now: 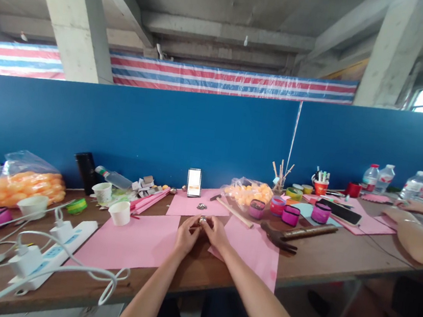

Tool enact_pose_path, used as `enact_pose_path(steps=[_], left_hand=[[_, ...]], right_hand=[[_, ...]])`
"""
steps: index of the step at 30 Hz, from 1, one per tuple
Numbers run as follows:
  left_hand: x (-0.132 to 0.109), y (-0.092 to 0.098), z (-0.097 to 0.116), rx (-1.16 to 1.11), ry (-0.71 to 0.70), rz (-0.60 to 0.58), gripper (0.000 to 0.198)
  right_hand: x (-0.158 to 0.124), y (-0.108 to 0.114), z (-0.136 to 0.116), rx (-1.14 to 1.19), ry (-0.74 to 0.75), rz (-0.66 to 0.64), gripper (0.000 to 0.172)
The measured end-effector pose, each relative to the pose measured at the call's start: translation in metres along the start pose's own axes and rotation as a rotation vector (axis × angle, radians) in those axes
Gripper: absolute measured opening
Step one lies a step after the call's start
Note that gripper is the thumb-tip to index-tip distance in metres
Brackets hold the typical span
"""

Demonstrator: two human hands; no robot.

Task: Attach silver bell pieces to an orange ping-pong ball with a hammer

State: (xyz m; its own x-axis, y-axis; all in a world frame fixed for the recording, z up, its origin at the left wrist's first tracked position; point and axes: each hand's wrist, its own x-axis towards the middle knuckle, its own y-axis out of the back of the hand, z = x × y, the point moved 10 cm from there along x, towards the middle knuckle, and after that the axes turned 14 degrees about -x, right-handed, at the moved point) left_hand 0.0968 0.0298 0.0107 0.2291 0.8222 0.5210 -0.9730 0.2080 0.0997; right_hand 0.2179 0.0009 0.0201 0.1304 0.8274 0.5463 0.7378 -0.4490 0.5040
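Observation:
Both of my hands meet over the brown table at the middle, in the gap between two pink sheets. A small shiny metal piece (203, 219) sits between their fingertips. My left hand (188, 234) pinches it from the left, and my right hand (216, 232) closes on it from the right. Just beyond them, a little heap of shiny metal bits (201, 206) lies on a pink sheet (178, 205). A white-screened phone (193, 183) stands upright behind that sheet. The exact shape of the held piece is too small to tell.
Right of my hands lie a light-handled hammer (239, 215) and a claw hammer (282, 237). Rolls of tape (290, 215) stand behind. At the left are a paper cup (119, 213), a power strip (57, 252) with cables and a bag of orange balls (34, 189). Another person's arm (413, 240) rests far right.

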Motion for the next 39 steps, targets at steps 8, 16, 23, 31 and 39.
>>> enact_pose_path(steps=[8,16,23,31,39], left_hand=[[-0.002,-0.001,0.005,0.058,-0.024,-0.011,0.04],[0.001,0.009,-0.009,0.081,0.034,0.065,0.037],[-0.002,0.011,-0.005,0.047,0.052,0.091,0.031],[-0.001,0.013,-0.002,-0.034,0.065,0.091,0.027],[0.0,0.019,-0.013,-0.056,0.115,0.162,0.031]], right_hand=[[0.0,-0.002,0.001,0.035,-0.038,-0.009,0.026],[0.004,0.01,-0.002,0.089,-0.042,0.049,0.024],[0.014,0.033,-0.01,0.111,-0.024,0.102,0.031],[-0.01,0.021,-0.055,-0.002,0.172,-0.005,0.017],[-0.024,0.004,-0.063,-0.065,0.238,-0.269,0.027]])
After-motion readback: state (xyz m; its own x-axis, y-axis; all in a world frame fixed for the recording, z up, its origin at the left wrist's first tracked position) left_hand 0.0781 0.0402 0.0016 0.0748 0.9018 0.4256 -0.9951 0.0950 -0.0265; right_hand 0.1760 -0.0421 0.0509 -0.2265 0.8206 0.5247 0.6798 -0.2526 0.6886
